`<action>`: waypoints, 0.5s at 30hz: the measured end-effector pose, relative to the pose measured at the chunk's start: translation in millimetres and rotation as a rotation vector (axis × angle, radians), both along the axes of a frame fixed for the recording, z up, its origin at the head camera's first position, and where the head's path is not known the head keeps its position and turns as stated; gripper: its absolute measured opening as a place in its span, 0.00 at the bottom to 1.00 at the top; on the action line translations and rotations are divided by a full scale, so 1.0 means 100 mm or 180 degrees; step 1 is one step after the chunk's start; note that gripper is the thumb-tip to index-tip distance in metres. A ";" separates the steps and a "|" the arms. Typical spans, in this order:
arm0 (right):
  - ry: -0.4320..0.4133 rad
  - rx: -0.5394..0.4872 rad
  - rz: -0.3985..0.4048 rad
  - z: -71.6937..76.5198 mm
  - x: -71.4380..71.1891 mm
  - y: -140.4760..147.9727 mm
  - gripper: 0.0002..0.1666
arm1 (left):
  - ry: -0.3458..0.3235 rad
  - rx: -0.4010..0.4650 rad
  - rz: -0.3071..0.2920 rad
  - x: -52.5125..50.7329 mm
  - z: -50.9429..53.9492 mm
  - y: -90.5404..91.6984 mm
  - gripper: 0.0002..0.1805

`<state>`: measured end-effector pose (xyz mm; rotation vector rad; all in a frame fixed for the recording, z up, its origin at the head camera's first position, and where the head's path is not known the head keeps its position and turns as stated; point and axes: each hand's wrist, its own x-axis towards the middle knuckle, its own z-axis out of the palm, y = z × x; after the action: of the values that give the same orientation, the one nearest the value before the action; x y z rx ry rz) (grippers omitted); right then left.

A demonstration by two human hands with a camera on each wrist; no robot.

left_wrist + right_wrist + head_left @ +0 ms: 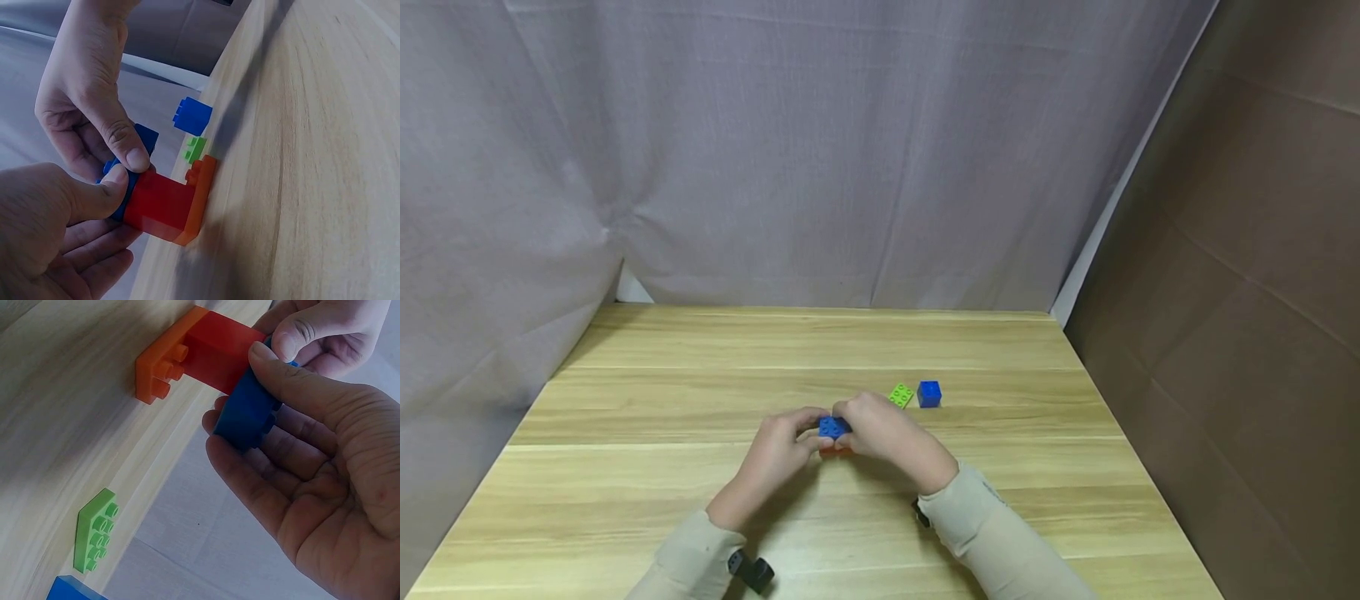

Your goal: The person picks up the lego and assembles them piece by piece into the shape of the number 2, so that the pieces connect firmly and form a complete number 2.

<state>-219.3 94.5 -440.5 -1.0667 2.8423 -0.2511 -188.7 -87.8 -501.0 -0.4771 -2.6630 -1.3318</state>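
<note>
An orange plate (201,199) stands on the table with a red block (164,201) on one part of it; studs show on the rest. On top of the red block lies a blue brick (245,412), which overhangs to the right in the head view. My left hand (782,446) pinches the left end of the blue brick between thumb and fingers. The other end is gripped by my right hand (883,429), thumb on the near side and fingers behind. In the right wrist view the right palm (350,481) faces the brick's studs.
Behind my right hand, a green studded plate (901,395) lies on the wooden table (700,400). Just right of it stands a separate blue block (929,394). Grey cloth (760,167) hangs behind the table, and a brown cloth (1240,292) along the right.
</note>
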 end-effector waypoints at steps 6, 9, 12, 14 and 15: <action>0.0006 0.0000 -0.0001 0.00 0.00 -0.01 0.11 | 0.0032 0.0003 0.0012 -0.01 -0.01 0.00 0.18; 0.0012 -0.0006 0.0012 0.01 0.00 -0.01 0.10 | 0.0046 -0.0010 0.0015 -0.01 -0.01 0.00 0.18; 0.0009 0.0005 0.0021 0.00 0.00 -0.01 0.10 | 0.0046 -0.0039 0.0024 0.00 0.00 0.01 0.18; 0.0008 0.0017 0.0021 0.01 0.00 -0.01 0.10 | 0.0046 -0.0055 0.0028 0.00 0.01 0.01 0.18; 0.0012 0.0023 0.0018 0.01 0.00 -0.01 0.10 | 0.0054 -0.0062 0.0027 0.00 0.01 0.01 0.18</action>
<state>-218.9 93.6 -439.9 -1.0747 2.8410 -0.2386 -189.0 -87.0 -499.9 -0.4765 -2.6636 -1.2948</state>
